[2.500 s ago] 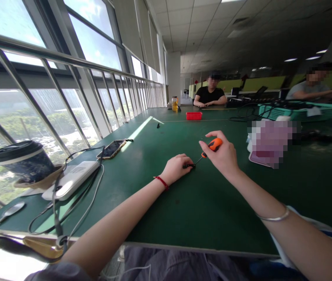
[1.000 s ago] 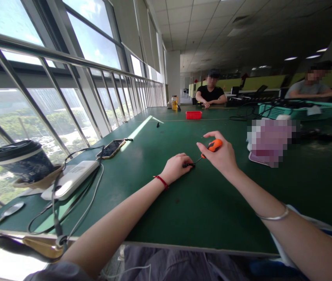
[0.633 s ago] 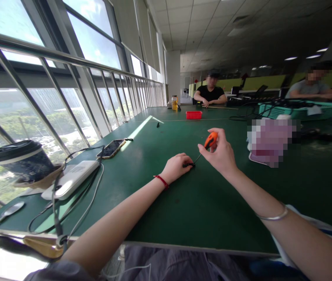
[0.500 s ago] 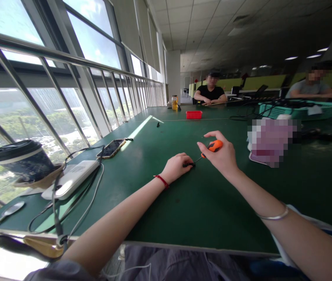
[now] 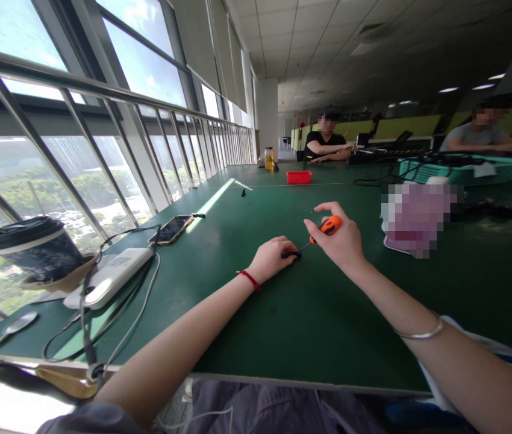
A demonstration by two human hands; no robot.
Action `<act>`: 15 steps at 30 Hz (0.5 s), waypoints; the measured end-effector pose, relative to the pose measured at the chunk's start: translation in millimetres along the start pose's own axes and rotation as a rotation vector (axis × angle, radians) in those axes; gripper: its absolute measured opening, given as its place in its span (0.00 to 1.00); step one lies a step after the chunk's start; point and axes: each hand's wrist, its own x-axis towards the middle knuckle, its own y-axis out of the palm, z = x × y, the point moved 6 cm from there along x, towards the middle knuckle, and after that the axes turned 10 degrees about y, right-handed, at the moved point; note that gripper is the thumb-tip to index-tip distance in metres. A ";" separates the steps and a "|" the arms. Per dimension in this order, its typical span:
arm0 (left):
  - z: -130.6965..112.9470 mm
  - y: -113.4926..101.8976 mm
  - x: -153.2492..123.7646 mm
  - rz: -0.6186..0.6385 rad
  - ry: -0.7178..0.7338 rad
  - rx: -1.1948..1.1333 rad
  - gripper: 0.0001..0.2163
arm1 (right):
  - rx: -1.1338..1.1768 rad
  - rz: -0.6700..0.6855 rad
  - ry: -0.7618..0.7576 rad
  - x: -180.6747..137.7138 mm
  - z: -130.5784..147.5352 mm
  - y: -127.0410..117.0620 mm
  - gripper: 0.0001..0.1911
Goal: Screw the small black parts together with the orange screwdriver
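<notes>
My right hand (image 5: pixel 341 241) is closed round an orange-handled screwdriver (image 5: pixel 329 226), whose thin shaft slants down to the left. The tip meets a small black part (image 5: pixel 291 255) lying on the green table (image 5: pixel 310 313). My left hand (image 5: pixel 270 258), with a red cord at the wrist, rests on the table with fingers curled over that black part, pinning it in place. Most of the part is hidden under the fingers.
At the left lie a lidded paper cup (image 5: pixel 34 247), a white power bank (image 5: pixel 111 274) with cables, and a phone (image 5: pixel 172 229). A red tray (image 5: pixel 299 177) and a jar (image 5: pixel 269 159) stand far back. A blurred pink object (image 5: pixel 416 220) sits right; other people sit beyond.
The screwdriver handle tipped upright for a moment, then came back down to its slanted pose. My left hand has stayed put on the black part. The far person's arms shifted.
</notes>
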 end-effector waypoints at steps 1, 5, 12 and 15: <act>-0.1 0.1 -0.1 0.000 0.004 -0.001 0.08 | 0.009 0.014 0.003 0.3 -0.2 0.8 0.18; 0.4 0.7 -0.4 0.008 0.000 -0.006 0.08 | 0.068 0.063 -0.004 0.6 1.0 3.6 0.13; 0.4 0.5 0.0 0.010 -0.011 -0.007 0.08 | 0.074 0.038 -0.019 -0.7 2.1 2.0 0.18; 0.4 0.5 0.2 0.001 -0.001 -0.007 0.07 | 0.006 0.020 0.011 0.1 -0.7 2.2 0.20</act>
